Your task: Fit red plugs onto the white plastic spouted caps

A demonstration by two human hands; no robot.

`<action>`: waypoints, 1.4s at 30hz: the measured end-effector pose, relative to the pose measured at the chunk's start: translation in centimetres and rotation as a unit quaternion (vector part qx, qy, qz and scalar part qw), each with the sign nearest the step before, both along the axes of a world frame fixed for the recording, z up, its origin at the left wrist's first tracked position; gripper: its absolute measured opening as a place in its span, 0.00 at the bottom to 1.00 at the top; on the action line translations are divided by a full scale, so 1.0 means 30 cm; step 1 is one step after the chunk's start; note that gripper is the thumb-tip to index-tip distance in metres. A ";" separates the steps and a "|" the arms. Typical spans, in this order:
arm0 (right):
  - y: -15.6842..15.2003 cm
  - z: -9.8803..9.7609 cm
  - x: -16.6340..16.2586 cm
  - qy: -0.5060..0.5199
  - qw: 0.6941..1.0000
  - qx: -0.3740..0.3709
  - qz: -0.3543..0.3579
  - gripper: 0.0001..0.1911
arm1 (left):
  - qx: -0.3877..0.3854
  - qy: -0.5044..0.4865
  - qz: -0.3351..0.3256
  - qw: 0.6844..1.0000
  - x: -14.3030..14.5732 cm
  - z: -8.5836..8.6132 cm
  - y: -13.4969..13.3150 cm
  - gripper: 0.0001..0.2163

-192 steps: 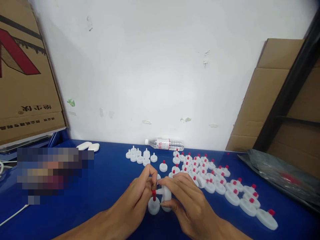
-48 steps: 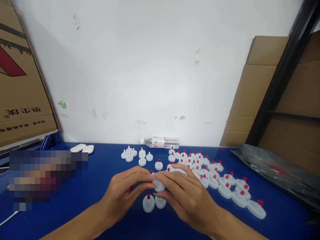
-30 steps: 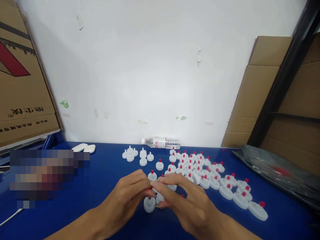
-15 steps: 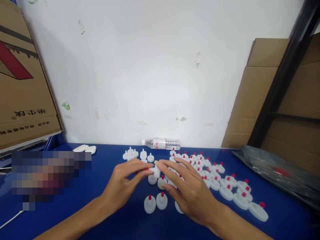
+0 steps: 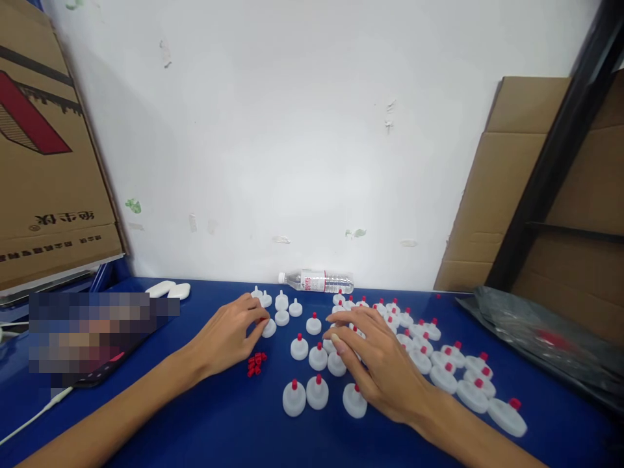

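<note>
Several white plastic caps stand on the blue table (image 5: 205, 416). The plain white caps (image 5: 281, 303) sit at the back left; the caps with red tips (image 5: 441, 377) spread to the right. Three red-tipped caps (image 5: 317, 392) stand in a row nearest me. My left hand (image 5: 227, 337) reaches forward, its fingertips closed on a plain white cap (image 5: 268, 327). A small heap of loose red plugs (image 5: 256, 364) lies just beside that hand's palm. My right hand (image 5: 377, 364) lies open, fingers spread over red-tipped caps in the middle.
A clear water bottle (image 5: 319, 281) lies against the white wall. Two white oblong objects (image 5: 169, 289) rest at the back left. A black plastic bag (image 5: 546, 335) covers the right side. Cardboard boxes stand at left (image 5: 43, 162) and right (image 5: 511, 182). A white cable (image 5: 29, 417) runs at the left edge.
My hands have separated from the cap they held together. The left hand moved back-left onto a plain cap, uncovering the red plugs; the right hand has flattened over the middle caps.
</note>
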State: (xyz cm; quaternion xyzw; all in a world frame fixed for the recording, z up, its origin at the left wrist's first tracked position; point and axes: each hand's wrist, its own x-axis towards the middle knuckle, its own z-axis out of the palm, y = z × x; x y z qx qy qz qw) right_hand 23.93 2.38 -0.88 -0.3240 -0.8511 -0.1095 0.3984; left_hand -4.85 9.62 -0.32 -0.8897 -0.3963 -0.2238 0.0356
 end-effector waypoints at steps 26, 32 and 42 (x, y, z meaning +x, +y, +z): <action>-0.003 -0.015 -0.004 -0.019 0.999 -0.030 0.041 0.12 | -0.074 -0.045 -0.016 0.996 0.006 -0.037 0.008 0.15; -0.009 -0.014 -0.009 -0.021 0.999 -0.036 0.034 0.12 | -0.099 -0.087 0.016 0.991 0.023 -0.011 0.005 0.06; -0.043 -0.016 -0.037 -0.027 0.999 -0.022 0.016 0.19 | -0.131 -0.282 -0.165 0.936 0.128 0.011 -0.168 0.03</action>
